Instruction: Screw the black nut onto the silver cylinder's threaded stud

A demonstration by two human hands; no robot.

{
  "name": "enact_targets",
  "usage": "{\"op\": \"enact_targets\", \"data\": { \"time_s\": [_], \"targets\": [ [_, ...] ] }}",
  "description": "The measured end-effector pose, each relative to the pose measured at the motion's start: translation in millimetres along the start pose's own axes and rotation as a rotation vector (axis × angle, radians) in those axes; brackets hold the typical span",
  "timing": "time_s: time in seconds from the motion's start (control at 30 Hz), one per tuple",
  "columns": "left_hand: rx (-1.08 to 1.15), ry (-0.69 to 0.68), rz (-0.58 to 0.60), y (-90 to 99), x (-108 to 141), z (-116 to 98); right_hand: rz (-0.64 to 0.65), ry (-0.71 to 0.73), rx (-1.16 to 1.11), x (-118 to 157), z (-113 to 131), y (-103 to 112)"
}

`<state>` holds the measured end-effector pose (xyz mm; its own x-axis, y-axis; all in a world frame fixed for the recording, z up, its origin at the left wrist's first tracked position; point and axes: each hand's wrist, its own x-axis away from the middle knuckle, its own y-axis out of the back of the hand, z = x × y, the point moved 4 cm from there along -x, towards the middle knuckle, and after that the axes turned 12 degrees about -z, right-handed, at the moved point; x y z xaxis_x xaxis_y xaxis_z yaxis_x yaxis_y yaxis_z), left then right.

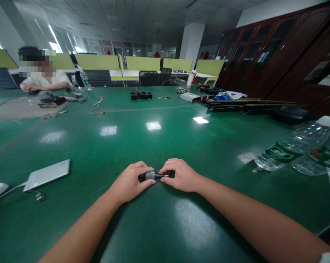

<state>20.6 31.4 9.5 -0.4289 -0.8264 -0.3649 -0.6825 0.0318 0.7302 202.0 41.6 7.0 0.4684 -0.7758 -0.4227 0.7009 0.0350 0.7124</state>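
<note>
Near the middle of the near edge of the glossy green tabletop [126, 135], two bare hands work close together on a small part. Left hand [130, 182]: thumb and fingers bent, pinching a small grey metal cylinder [150, 175] from opposite sides. Right hand [181, 175]: thumb and index finger pinching the far end of a thin dark ridged shaft [158, 176], other fingers curled behind. Shaft lines up with the cylinder and points right; whether the two are one piece, can't tell. Part lies sideways, low over the tabletop; contact with the surface unclear. Toward the left edge: a flat white rectangular device [48, 175], a pale cable at its near end, and a small silvery piece [40, 196] just beside it, too blurred to name. Toward the right edge: a clear plastic bottle with a green label and white cap [296, 144], tilted in view, partly overlapping a second clear bottle with a green label [318, 160]. Far right corner: long dark strips [236, 106] in a pile, a flat grey box [190, 97] near their left end. Along the far edge, about mid-width: a black tray-like box with compartments [141, 95]; left of it, well apart, a loose beige cord [96, 106]. At the far left corner, a person in a white top [48, 80] sits with forearms at the tabletop.
</note>
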Motion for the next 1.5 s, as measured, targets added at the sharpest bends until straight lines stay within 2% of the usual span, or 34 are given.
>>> {"op": "enact_targets", "data": {
  "time_s": [0.7,1.2,1.5],
  "targets": [
    [-0.008,0.026,-0.003,1.8,-0.7,0.7,-0.039,-0.035,0.025,2.9,-4.9,4.1],
    [0.000,0.031,-0.022,2.6,-0.5,2.1,-0.017,-0.048,0.047,1.1,-11.1,9.2],
    [-0.009,0.071,-0.022,3.7,-0.7,1.0,-0.011,-0.139,0.073,1.5,-25.5,20.4]
  ]
}}
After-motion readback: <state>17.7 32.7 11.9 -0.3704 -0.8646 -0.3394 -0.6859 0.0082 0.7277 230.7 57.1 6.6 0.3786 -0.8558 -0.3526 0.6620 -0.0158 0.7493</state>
